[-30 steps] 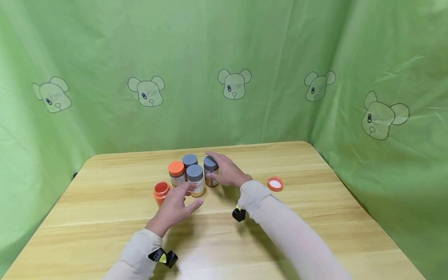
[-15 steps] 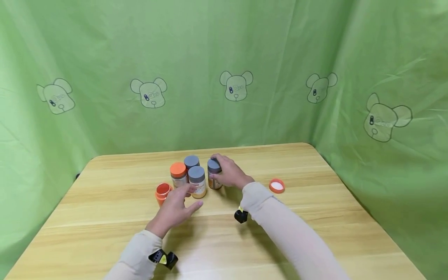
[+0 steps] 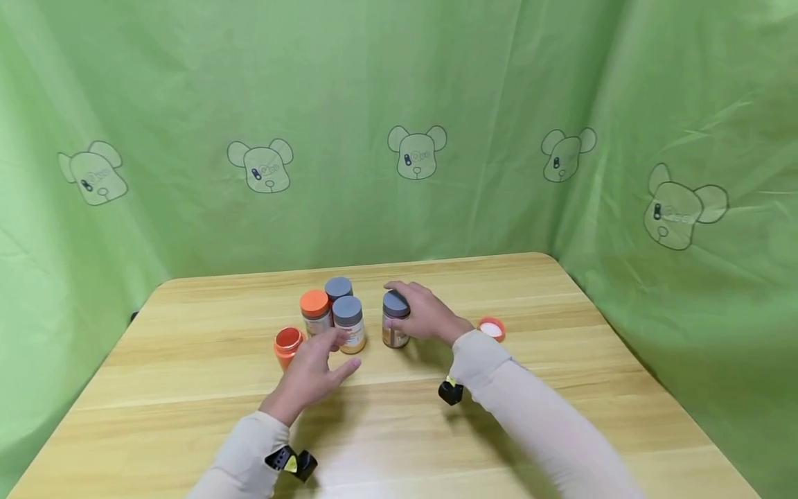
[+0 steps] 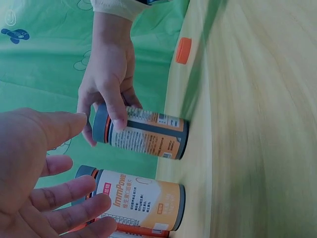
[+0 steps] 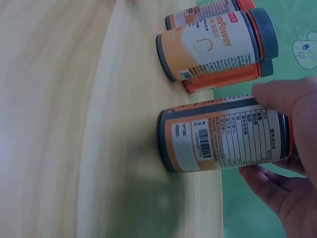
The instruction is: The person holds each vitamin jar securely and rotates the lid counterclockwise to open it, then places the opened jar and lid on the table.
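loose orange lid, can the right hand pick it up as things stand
Probably not: the right hand grips a gray-capped jar, which it would likely have to release first. The loose orange lid itself looks uncovered and free.

lidless orange jar (image 3: pixel 287 345) partly behind left hand (image 3: pixel 310 374), both sleeves (image 3: pixel 240 454) cropped
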Motion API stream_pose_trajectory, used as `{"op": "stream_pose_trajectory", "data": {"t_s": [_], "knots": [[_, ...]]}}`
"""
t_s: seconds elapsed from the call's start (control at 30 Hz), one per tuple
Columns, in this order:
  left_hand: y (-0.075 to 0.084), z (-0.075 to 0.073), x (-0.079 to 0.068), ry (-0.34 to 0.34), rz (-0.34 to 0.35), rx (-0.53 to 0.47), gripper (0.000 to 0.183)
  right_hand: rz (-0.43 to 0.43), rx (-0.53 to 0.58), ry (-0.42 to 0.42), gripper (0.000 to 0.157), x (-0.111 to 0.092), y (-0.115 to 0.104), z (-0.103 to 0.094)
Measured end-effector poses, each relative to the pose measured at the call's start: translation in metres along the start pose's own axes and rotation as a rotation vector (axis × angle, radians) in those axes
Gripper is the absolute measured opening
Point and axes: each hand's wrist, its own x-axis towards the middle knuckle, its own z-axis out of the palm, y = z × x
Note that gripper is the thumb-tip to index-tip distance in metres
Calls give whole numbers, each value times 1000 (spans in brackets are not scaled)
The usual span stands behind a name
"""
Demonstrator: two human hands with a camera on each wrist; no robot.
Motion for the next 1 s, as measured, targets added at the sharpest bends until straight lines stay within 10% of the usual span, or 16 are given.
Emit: {"op": "stream_pose_trajectory", "data": {"t_s": [1.0], "knots": [[9,16,-1,-80,69,-20,51,-137,45,109,63,-64,-1,2]]}}
